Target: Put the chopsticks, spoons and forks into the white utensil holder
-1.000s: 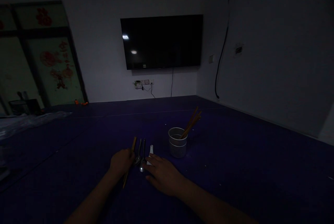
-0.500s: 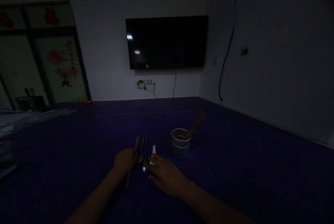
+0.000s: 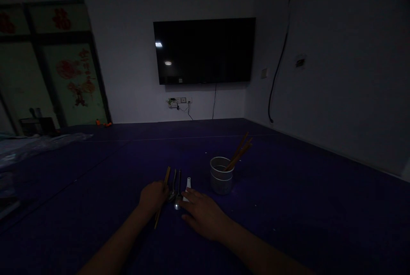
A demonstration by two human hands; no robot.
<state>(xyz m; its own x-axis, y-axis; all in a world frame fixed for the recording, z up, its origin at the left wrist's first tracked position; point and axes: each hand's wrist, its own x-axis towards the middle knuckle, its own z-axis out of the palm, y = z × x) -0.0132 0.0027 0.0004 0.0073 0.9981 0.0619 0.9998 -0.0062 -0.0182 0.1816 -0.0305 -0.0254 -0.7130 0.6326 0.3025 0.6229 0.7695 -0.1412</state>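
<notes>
My left hand [image 3: 153, 198] is closed around a pair of wooden chopsticks [image 3: 167, 175], whose ends stick out above and below it. Beside them on the purple surface lie two metal spoons [image 3: 177, 206], handles pointing away from me. My right hand [image 3: 205, 215] rests flat with fingers apart, its fingertips over a white spoon [image 3: 188, 183]; the bowl of that spoon is mostly hidden under the fingers. To the right stands a round metal holder [image 3: 221, 183] with more wooden chopsticks [image 3: 240, 154] leaning out of its right side.
The purple-covered surface [image 3: 134, 159] reaches to the walls. A television [image 3: 205, 51] hangs on the far wall, above sockets and cables. Crumpled clear plastic [image 3: 48, 143] lies at the left, and small orange objects [image 3: 104, 124] sit near the door. A black cable [image 3: 278, 74] dangles at the right.
Hands, chopsticks, spoons and holder keep their places. Only a very slight shift of the whole view shows.
</notes>
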